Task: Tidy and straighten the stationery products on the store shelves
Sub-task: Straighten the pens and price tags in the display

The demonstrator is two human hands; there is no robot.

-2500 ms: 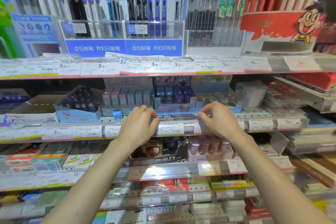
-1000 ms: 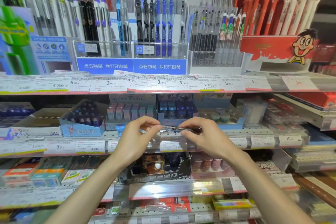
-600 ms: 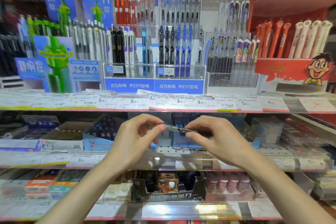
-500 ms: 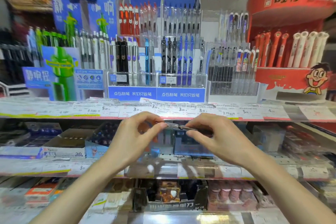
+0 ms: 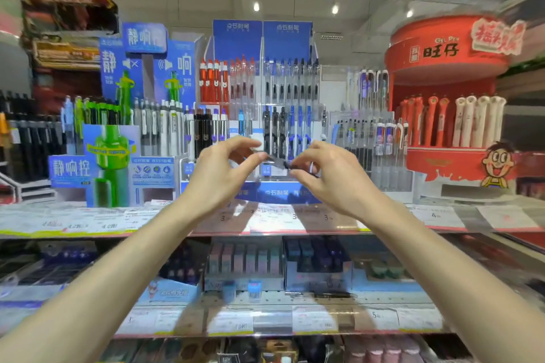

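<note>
Head view, the only one. Both hands are raised in front of the blue pen display [image 5: 274, 191] on the top shelf. A single dark, slim pen [image 5: 278, 160] lies roughly level between them, well clear of any slot. Left hand [image 5: 219, 175]: thumb and forefinger pressed together on the pen's left end, other fingers curled loose. Right hand [image 5: 330, 174]: fingertips pinching the right end; part of the pen is hidden behind those fingers. The frame is motion-blurred, so whether the pen has a cap or a clip cannot be told.

Display behind: rows of pens stand upright in clear tiers, mostly even. The red pen stand [image 5: 448, 156] to the right holds orange and white pens, also upright. Price label strip [image 5: 88, 224] runs along the shelf edge; several tags overlap.

Judgement on progress: one stray pen is in hand and not yet returned to a slot, so this item is mid-step. The lower shelf [image 5: 265, 298], with small boxed goods, looks less orderly, though blur limits that reading. Much of the tidying appears to remain.
</note>
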